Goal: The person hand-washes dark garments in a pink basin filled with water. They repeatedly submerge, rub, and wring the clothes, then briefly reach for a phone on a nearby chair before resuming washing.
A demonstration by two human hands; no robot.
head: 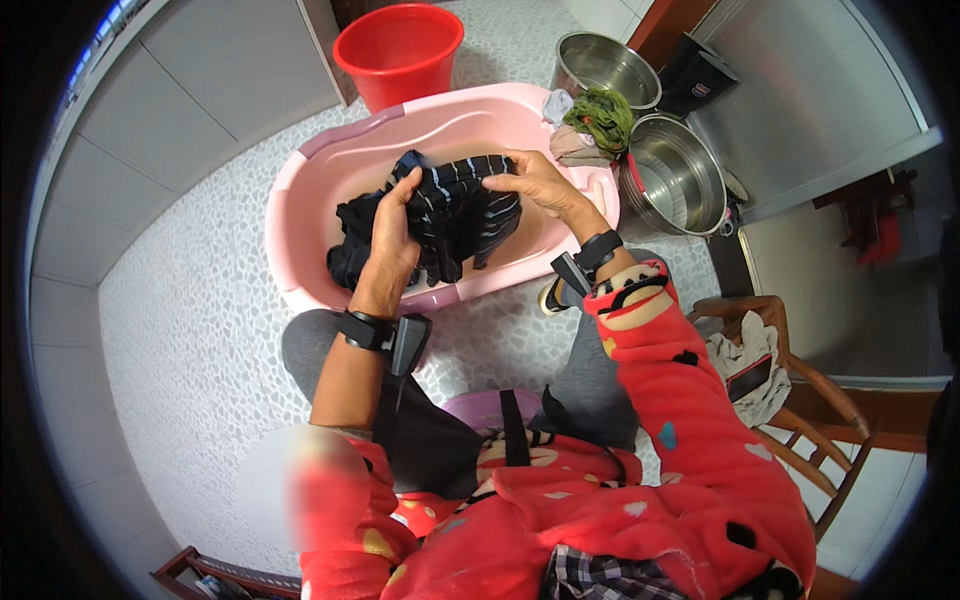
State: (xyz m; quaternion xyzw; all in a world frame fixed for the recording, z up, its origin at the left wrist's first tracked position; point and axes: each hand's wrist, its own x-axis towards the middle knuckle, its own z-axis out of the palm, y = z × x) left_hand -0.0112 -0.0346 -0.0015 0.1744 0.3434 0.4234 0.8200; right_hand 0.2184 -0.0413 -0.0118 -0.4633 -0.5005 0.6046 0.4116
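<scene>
A black striped garment (465, 199) is stretched between my two hands above a pink plastic tub (300, 202). My left hand (394, 225) grips its left part, the thumb lying on top of the cloth. At the upper right corner of the cloth, my right hand (536, 184) pinches the edge between thumb and fingers. More dark cloth (352, 232) lies in the tub at the left, running under the held garment. Cloudy water (536, 225) shows in the tub's bottom. Where the held garment ends and the other cloth begins is hard to tell.
Folded and bunched cloths, one of them green (600, 120), rest on the tub's right end. Beyond the tub stands a red bucket (397, 45). Two steel pots (675, 172) are at the right. A wooden chair (817, 367) holds a cloth and a phone (750, 377).
</scene>
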